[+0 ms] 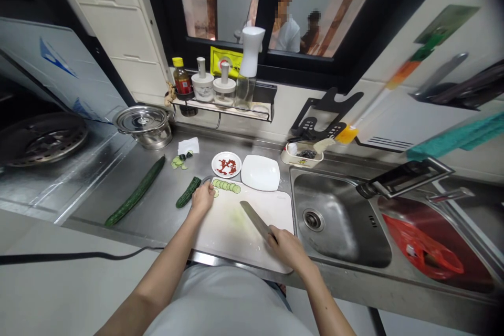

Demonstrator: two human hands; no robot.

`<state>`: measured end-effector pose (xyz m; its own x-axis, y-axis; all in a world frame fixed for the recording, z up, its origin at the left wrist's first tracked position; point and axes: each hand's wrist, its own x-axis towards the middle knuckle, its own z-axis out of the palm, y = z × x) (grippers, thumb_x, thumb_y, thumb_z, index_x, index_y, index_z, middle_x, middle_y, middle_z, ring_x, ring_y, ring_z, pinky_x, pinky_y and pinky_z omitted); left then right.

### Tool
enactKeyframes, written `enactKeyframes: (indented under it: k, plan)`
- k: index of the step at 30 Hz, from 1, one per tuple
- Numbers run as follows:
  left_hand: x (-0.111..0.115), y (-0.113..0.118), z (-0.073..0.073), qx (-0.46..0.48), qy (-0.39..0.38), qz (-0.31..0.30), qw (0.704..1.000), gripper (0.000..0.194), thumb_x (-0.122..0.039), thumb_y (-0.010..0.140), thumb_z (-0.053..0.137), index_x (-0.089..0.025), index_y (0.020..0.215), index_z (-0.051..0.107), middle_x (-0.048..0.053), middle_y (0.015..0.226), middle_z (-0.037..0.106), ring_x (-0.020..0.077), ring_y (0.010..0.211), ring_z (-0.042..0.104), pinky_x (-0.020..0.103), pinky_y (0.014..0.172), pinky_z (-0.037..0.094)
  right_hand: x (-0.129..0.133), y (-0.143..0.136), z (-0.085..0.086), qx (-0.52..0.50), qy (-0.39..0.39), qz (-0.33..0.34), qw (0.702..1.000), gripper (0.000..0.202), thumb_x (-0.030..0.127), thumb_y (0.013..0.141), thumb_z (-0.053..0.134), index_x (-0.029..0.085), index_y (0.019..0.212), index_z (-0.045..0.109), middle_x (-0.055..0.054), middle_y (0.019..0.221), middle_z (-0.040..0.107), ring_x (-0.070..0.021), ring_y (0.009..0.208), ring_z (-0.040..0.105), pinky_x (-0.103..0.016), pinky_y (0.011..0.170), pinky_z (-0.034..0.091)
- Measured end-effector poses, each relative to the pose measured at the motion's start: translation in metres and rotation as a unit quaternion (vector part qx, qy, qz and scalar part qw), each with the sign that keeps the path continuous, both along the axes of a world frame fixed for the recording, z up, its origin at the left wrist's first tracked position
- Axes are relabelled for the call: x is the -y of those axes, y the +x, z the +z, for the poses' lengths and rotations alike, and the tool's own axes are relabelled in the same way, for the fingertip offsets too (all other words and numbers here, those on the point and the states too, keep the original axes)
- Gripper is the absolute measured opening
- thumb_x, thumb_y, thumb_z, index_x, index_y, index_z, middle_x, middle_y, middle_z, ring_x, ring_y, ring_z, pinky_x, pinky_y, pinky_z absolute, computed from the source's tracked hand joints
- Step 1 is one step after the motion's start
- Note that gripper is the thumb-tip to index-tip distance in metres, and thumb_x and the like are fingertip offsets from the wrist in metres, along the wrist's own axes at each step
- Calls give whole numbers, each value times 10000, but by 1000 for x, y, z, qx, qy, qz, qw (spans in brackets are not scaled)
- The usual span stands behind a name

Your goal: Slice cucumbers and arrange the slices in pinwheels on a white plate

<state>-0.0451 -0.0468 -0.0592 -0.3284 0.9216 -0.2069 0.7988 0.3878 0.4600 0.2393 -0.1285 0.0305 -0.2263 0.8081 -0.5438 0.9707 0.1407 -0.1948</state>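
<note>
My right hand (286,247) grips the handle of a kitchen knife (254,218), its blade pointing forward over the white cutting board (271,210). At the board's upper left corner, my left hand (203,198) has its fingers closed around a small cucumber slice (216,193). Just beyond the fingertips, a row of overlapping cucumber slices (226,186) lies along the board's far edge. Beside my left hand, a cut length of cucumber (188,192) rests on the steel counter. A long whole cucumber (136,192) lies farther left.
Behind the board stand a small plate of chopped red pieces (226,165) and a white square plate (260,172). Cucumber scraps (179,162) lie near a tissue (188,146). A lidded steel pot (145,127) is at left; the sink (338,220) and a red bag (423,252) are right.
</note>
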Motion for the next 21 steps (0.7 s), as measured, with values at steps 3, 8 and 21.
enactKeyframes:
  k: [3,8,21]
  plan:
    - [0,-1,-3,-23,14,-10,1000,136,-218,846,540,-219,951,627,66,952,677,204,880,627,263,730,412,0,0,-2,2,0,3,1000,246,272,929,375,214,1035,588,-64,919,676,-176,839,615,-242,568,239]
    - [4,-1,-3,-68,20,-22,997,178,-262,884,489,-201,901,655,107,972,648,242,921,600,301,760,418,1,1,-5,-4,2,2,1000,254,270,928,366,219,1046,585,-61,905,680,-178,823,618,-244,563,234]
    - [-3,52,7,-8,78,-151,985,321,-300,882,515,-234,1182,608,84,1108,613,234,1073,530,332,931,380,7,1,3,9,-4,-12,1000,242,251,936,376,195,1045,585,-76,924,681,-178,842,623,-243,579,238]
